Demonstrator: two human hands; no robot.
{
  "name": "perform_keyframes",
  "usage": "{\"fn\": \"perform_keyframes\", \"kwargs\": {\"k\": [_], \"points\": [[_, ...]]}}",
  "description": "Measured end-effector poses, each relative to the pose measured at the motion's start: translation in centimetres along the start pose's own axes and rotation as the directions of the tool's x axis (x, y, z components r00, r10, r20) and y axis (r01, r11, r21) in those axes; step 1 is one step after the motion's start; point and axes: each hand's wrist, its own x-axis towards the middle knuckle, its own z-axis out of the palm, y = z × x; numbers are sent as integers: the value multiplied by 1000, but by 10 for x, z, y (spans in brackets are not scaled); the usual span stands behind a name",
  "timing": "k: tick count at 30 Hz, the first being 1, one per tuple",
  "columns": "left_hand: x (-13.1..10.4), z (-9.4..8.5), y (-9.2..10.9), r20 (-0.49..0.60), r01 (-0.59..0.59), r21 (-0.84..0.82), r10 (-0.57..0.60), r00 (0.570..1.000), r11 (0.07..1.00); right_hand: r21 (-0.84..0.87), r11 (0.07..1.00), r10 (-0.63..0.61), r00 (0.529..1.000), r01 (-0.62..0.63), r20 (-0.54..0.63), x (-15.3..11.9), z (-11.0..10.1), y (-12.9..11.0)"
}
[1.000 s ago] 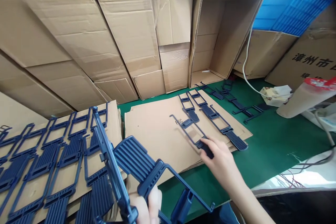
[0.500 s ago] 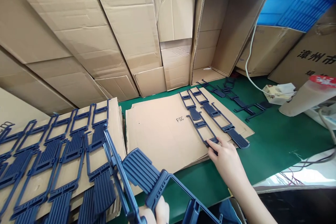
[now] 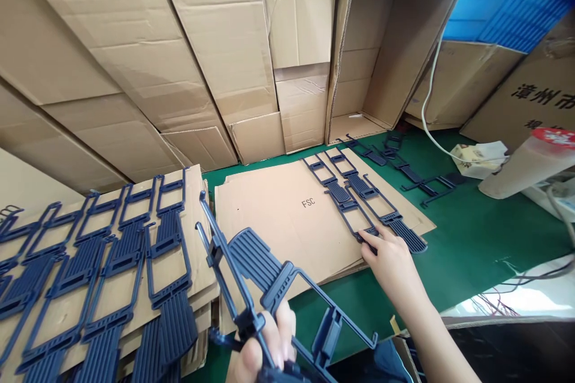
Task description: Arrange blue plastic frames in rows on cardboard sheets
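Note:
My left hand (image 3: 265, 350) grips a bundle of dark blue plastic frame parts (image 3: 265, 278) low in the middle, tilted up off the table. My right hand (image 3: 390, 260) reaches forward, and its fingertips rest on the near end of a blue frame part (image 3: 357, 215) lying flat on a cardboard sheet (image 3: 278, 227). That part lies in line behind another frame part (image 3: 324, 176) and beside a longer row of frame parts (image 3: 381, 209).
Stacked cardboard sheets (image 3: 197, 221) at the left carry several rows of blue parts (image 3: 103, 269). Cartons lean along the back; an open box (image 3: 390, 42) stands behind. More parts (image 3: 404, 170), a tissue pack (image 3: 478, 158), a white tube (image 3: 525, 164) and cables lie on the green table (image 3: 476, 233).
My right hand has moved the blue part rightward and laid it flat beside the row. The bundle in my left hand has shifted right and tilted.

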Motion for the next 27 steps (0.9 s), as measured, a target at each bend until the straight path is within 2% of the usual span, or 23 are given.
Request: {"fn": "perform_keyframes", "kwargs": {"k": [4,7,10,12,14,15,17,19,21,24,26,27], "points": [[17,14,1,-11,12,-145,-13,1000,989,6,1000,-8,1000,8,3,0,4,4],[28,15,2,19,29,-203,-26,999,979,53,997,55,998,-56,2,-3,-9,2],[40,12,1,125,10,-217,18,992,976,319,943,103,994,-89,-29,-6,-36,-6],[48,10,0,221,18,-242,37,975,970,586,799,109,991,-130,72,-3,-55,-13],[54,10,-1,310,74,-269,13,951,960,776,582,39,962,-243,272,7,-68,-21],[56,10,-3,349,119,-277,-15,937,953,825,476,-20,934,-304,356,14,-72,-26],[57,10,-6,418,218,-256,-96,904,942,871,308,-137,889,-381,438,33,-74,-35],[57,12,-10,424,252,-164,-162,891,954,884,213,-230,857,-417,460,53,-73,-44],[57,14,-12,388,234,0,-216,896,972,868,185,-327,804,-461,497,70,-72,-52],[54,18,-11,331,241,181,-290,898,954,843,236,-467,704,-484,535,83,-78,-60],[46,21,-7,243,260,249,-320,916,933,841,275,-488,686,-466,539,84,-88,-59],[40,21,-4,179,246,294,-306,935,924,845,274,-472,702,-459,534,84,-94,-57]]}}
